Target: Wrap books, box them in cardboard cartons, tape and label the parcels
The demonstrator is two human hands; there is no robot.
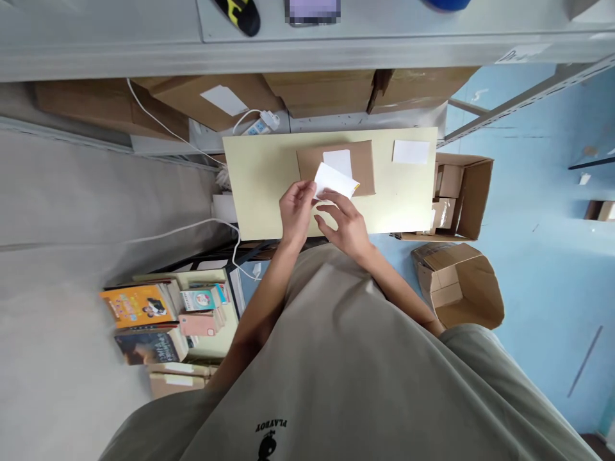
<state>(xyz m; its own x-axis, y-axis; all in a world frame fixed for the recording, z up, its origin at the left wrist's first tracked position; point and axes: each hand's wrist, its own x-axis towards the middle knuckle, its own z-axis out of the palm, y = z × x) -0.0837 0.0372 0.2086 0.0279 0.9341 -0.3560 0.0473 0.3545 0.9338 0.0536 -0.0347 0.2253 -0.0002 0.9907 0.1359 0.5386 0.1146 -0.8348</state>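
A white slip of paper (336,180) with a small yellow-orange corner is pinched at its left edge between the thumb and fingers of my left hand (296,208). My right hand (346,225) is at the lower edge of the slip, fingers curved and apart, the thumb away from the paper. One fingertip overlaps the slip; whether it presses on it I cannot tell. Just beyond the slip, a flat brown cardboard box (362,166) lies on the pale yellow table (262,186). A white label (339,159) on the box is partly covered by the slip.
Another white paper (410,152) lies at the table's right end. Open cartons (473,198) stand to the right. Books (139,304) are stacked at lower left. A power strip (259,125) and large boxes (327,93) sit behind, under a grey shelf (144,57). A white cable (192,225) crosses the left side.
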